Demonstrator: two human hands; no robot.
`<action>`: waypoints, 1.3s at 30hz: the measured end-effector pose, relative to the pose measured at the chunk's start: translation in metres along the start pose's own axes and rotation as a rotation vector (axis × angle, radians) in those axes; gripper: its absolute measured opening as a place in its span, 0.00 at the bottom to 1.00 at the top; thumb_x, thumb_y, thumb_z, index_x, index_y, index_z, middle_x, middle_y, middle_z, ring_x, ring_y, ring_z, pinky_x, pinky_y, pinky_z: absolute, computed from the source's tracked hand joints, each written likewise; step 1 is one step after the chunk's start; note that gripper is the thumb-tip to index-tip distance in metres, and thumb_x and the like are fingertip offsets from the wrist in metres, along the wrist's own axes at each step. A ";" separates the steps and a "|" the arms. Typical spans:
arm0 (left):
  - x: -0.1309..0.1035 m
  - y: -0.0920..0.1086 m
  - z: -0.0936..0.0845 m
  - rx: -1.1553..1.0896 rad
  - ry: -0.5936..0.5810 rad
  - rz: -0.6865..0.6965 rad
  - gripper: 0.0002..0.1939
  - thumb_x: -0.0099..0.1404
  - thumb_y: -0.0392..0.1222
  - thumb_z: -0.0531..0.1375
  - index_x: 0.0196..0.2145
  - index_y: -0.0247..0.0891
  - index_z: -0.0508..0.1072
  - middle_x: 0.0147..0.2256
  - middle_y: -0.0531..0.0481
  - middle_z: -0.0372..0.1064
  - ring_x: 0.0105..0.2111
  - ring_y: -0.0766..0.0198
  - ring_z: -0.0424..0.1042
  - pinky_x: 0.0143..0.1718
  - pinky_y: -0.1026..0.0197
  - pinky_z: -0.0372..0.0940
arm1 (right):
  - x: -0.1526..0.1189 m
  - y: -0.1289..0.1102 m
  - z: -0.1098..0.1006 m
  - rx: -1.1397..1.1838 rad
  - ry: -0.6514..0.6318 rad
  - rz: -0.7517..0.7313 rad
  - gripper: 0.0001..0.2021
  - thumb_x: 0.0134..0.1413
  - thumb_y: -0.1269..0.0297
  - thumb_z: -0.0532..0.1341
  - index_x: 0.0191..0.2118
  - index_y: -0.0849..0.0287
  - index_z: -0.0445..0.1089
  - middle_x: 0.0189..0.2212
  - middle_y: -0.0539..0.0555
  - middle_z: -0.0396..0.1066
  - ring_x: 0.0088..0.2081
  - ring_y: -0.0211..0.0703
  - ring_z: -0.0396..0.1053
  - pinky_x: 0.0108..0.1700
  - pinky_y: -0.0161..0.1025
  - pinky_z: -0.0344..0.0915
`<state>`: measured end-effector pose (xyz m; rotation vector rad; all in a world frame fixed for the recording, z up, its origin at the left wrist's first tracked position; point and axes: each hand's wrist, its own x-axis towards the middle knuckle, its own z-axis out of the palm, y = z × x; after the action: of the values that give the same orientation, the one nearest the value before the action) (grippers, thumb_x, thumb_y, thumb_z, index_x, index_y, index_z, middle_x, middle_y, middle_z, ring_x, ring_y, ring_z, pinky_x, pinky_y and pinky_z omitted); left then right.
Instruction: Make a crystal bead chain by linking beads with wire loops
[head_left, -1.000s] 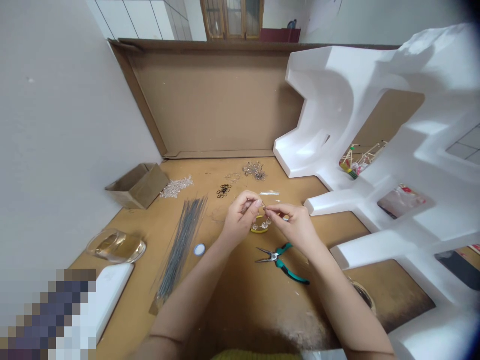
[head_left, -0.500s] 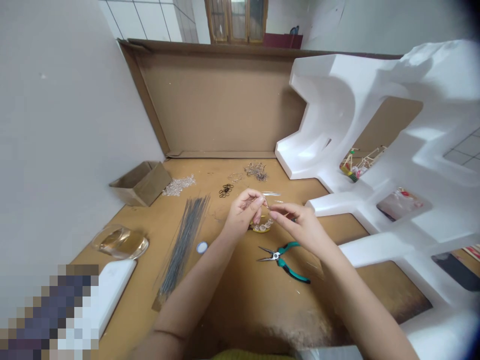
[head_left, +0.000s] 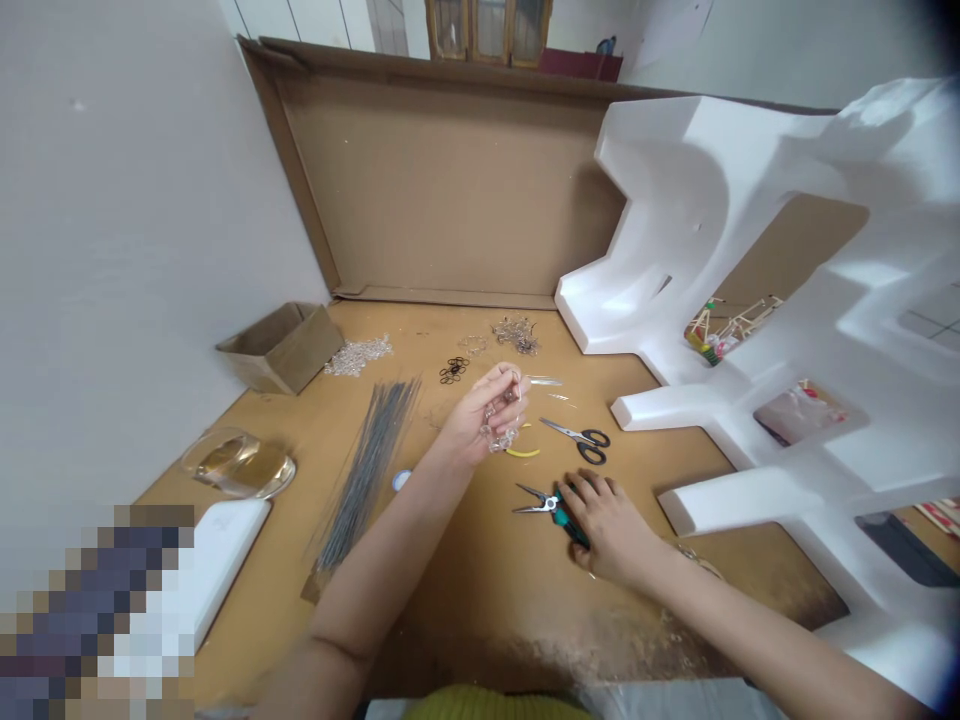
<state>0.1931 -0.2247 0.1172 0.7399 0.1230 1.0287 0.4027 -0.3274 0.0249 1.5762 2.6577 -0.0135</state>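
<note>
Clear round beads on a thin wire (head_left: 501, 438) hang from my left hand (head_left: 484, 405), whose fingers are pinched together near the wire's upper end. My right hand (head_left: 606, 522) is wrapped over the handles of the teal and black long-nose pliers (head_left: 553, 503), which lie on the table with their jaws apart, pointing left. Behind that hand lie black-handled scissors (head_left: 587, 438). A yellow curved handle (head_left: 523, 453) shows just below the beads; the rest of that tool is hidden.
Grey wires (head_left: 367, 470), a brown box (head_left: 281, 350), a glass dish (head_left: 240, 465) and loose clear beads (head_left: 360, 354) are on the left. Black rings (head_left: 453, 370) and small metal findings (head_left: 516, 335) lie farther back. White foam (head_left: 720, 510) borders the right side.
My right hand has left the beadwork and moved down and right onto the pliers' handles, uncovering the scissors. My left hand still holds the beads, slightly higher. The view has shifted a little.
</note>
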 end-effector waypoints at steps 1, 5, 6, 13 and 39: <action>0.000 0.000 0.000 -0.006 -0.011 -0.004 0.05 0.62 0.37 0.57 0.29 0.35 0.64 0.26 0.57 0.58 0.13 0.82 0.47 0.12 0.75 0.47 | 0.002 -0.001 -0.001 -0.014 -0.006 0.003 0.36 0.39 0.64 0.59 0.59 0.66 0.56 0.55 0.68 0.60 0.55 0.63 0.53 0.52 0.53 0.53; -0.001 0.001 0.002 0.019 -0.045 0.002 0.06 0.61 0.38 0.58 0.29 0.34 0.64 0.25 0.57 0.57 0.13 0.82 0.47 0.12 0.75 0.45 | 0.014 -0.002 -0.007 -0.031 -0.061 0.003 0.26 0.41 0.67 0.57 0.51 0.64 0.64 0.46 0.66 0.66 0.47 0.58 0.61 0.44 0.47 0.57; -0.002 0.001 0.002 0.030 -0.049 0.006 0.07 0.61 0.38 0.58 0.28 0.34 0.64 0.25 0.57 0.57 0.13 0.82 0.47 0.12 0.75 0.45 | 0.016 -0.001 -0.009 -0.013 -0.077 0.007 0.22 0.43 0.67 0.56 0.47 0.63 0.67 0.44 0.65 0.67 0.44 0.55 0.63 0.43 0.45 0.57; -0.003 0.005 -0.002 0.226 -0.001 0.039 0.09 0.60 0.41 0.59 0.28 0.34 0.63 0.26 0.56 0.62 0.13 0.82 0.48 0.13 0.73 0.45 | 0.011 0.025 -0.069 0.468 -0.096 0.195 0.13 0.46 0.69 0.52 0.39 0.59 0.67 0.33 0.53 0.70 0.33 0.42 0.66 0.36 0.36 0.59; -0.006 0.001 0.007 0.657 0.108 0.105 0.10 0.59 0.44 0.59 0.29 0.35 0.65 0.25 0.55 0.65 0.16 0.79 0.53 0.17 0.70 0.49 | 0.018 0.027 -0.142 0.866 -0.261 0.216 0.09 0.43 0.68 0.55 0.34 0.59 0.68 0.24 0.49 0.69 0.26 0.38 0.64 0.29 0.35 0.59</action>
<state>0.1922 -0.2329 0.1217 1.2942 0.5381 1.1372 0.4121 -0.2938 0.1661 1.8421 2.3547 -1.4064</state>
